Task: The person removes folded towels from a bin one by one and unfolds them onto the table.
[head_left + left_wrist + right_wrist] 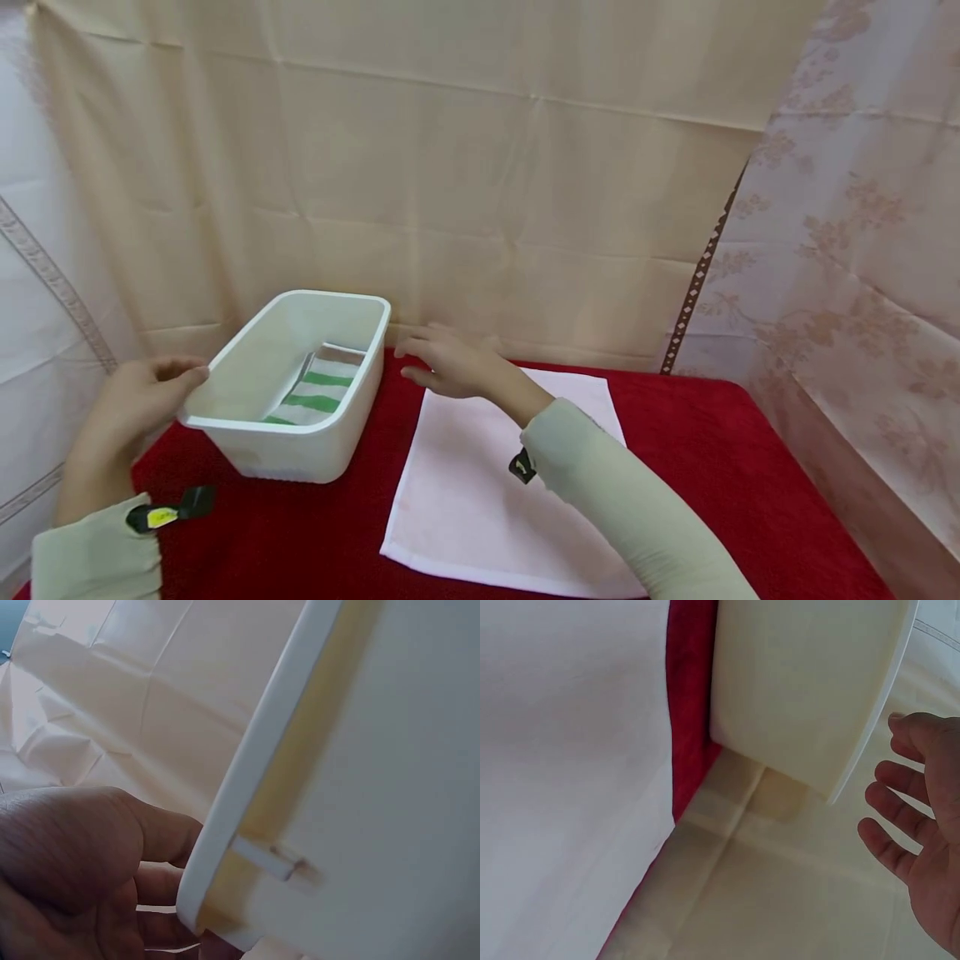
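In the head view a white plastic basin (358, 429) stands on the left part of a red-covered table. Inside it lies a folded cloth with green and white stripes (322, 390). My left hand (142, 404) holds the basin's near-left rim, and the left wrist view shows its fingers (161, 885) passing behind that rim. Beyond the basin's right side hovers my right hand (453, 362), holding nothing, its fingers loosely bent and apart. The right wrist view shows this hand (922, 817) beside the basin's rim. Below it a pale pink towel (480, 500) lies spread flat.
A red cloth (720, 450) covers the table. Behind its far edge hangs a beige curtain (465, 183). Patterned pale curtains (862, 208) close off the right side, with another light curtain (45, 333) on the left.
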### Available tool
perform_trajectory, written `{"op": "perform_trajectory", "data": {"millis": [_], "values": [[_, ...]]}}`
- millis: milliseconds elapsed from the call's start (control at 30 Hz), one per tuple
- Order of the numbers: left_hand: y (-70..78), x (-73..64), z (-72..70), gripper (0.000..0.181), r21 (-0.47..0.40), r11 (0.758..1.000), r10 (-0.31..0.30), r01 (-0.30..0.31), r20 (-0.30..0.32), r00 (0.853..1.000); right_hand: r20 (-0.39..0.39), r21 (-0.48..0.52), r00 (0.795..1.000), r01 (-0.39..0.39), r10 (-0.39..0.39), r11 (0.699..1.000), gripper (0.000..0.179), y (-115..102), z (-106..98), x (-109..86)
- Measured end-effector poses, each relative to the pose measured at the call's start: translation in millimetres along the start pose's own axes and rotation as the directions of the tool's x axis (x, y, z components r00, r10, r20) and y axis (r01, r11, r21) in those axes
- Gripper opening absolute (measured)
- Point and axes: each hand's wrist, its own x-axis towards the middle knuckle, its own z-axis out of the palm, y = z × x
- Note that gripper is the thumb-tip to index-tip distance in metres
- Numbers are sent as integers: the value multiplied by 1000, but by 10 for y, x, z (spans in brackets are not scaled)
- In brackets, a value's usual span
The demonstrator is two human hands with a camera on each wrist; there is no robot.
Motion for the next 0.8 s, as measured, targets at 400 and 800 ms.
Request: {"op": "perform_trajectory", "data": {"millis": [400,800], "values": [[-17,-10,7,47,-68,998,-2,3,14,1000,-68,-12,997,47,-48,999,20,-83,40,323],[29,-38,24,44,-99,994,-54,54,1,999,-56,-8,996,63,-64,998,21,-228,141,749]]}}
